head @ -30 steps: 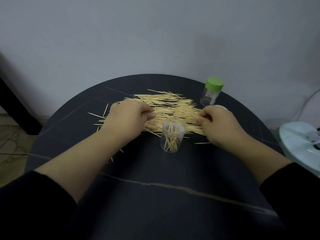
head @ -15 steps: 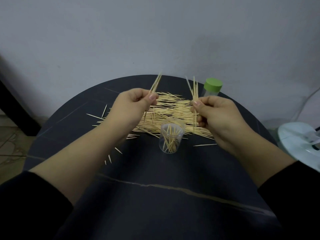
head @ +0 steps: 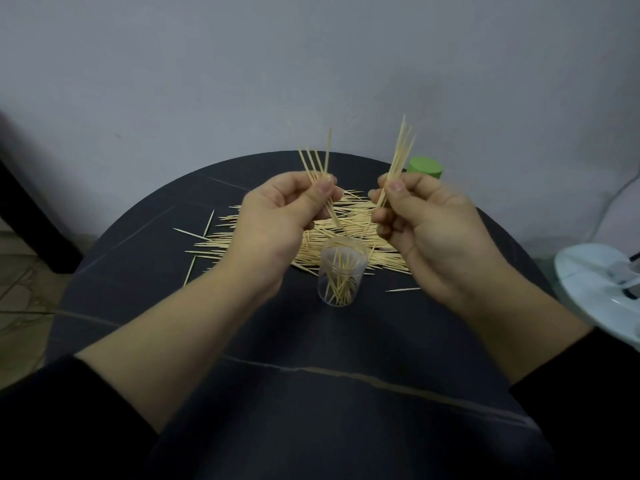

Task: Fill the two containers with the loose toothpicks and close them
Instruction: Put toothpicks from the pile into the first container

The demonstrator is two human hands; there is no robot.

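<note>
An open clear container (head: 341,271) stands on the dark round table (head: 311,393), partly filled with toothpicks. Behind it lies a wide pile of loose toothpicks (head: 349,233). My left hand (head: 277,220) pinches a small bunch of toothpicks (head: 317,161) upright, above and left of the container. My right hand (head: 433,223) pinches another upright bunch (head: 400,150), above and right of it. A second container with a green lid (head: 425,169) stands at the back right, mostly hidden by my right hand.
A few stray toothpicks (head: 199,237) lie left of the pile and one (head: 403,289) to the right of the container. A pale round object (head: 602,289) sits off the table's right edge. A grey wall rises behind the table.
Both hands lifted off the pile, each with a bunch of toothpicks, and now hold them higher and upright above the open container.
</note>
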